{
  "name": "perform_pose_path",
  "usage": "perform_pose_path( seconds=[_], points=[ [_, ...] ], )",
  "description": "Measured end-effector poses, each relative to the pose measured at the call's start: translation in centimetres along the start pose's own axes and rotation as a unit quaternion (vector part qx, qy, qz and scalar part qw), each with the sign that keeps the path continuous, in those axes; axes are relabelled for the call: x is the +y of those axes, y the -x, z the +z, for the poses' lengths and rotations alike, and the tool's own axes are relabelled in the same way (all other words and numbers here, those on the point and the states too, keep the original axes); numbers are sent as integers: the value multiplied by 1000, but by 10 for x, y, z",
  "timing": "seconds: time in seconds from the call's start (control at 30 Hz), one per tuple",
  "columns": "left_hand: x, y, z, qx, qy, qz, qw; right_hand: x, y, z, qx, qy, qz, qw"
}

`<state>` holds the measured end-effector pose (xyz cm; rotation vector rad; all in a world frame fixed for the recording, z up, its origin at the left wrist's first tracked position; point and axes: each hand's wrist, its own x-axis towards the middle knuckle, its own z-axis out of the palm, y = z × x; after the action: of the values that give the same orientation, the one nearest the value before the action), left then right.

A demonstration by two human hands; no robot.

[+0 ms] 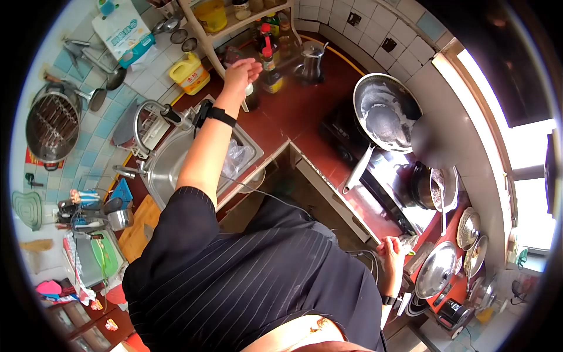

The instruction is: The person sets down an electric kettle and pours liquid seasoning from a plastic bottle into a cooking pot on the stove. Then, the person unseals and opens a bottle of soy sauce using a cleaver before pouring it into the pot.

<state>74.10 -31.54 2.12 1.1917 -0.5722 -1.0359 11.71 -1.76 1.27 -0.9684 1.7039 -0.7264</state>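
My left hand [241,75] reaches over the counter beside the sink, its fingers stretched out and nothing visibly held. Just beyond it stand sauce bottles with red caps [270,67]. A small pale-and-dark item [247,97] shows beside the wrist, too small to name. Low on the right, my right hand [390,251] is closed, fingers curled, by the counter's edge. Next to it is a clear, shiny item with a bit of green [409,245]. Whether the fingers grip it is not visible.
A frying pan [384,111] with whitish residue sits on the stove. Farther right is a dark pot [415,186] with a pan behind it. A metal kettle [312,61] stands at the back. The sink [167,170] holds a plastic bag [236,157]. A lid [435,270] lies at right.
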Motion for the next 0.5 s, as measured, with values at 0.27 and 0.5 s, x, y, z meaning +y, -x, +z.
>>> perform_pose_path(
  seconds=[0.27,0.5],
  points=[
    [-33,-174,-9,15,-85,-59,995,-17,8,12,79,-61,60,993],
    [-69,-276,-3,5,-211,-165,963,-52,13,47,140,-62,121,981]
  ],
)
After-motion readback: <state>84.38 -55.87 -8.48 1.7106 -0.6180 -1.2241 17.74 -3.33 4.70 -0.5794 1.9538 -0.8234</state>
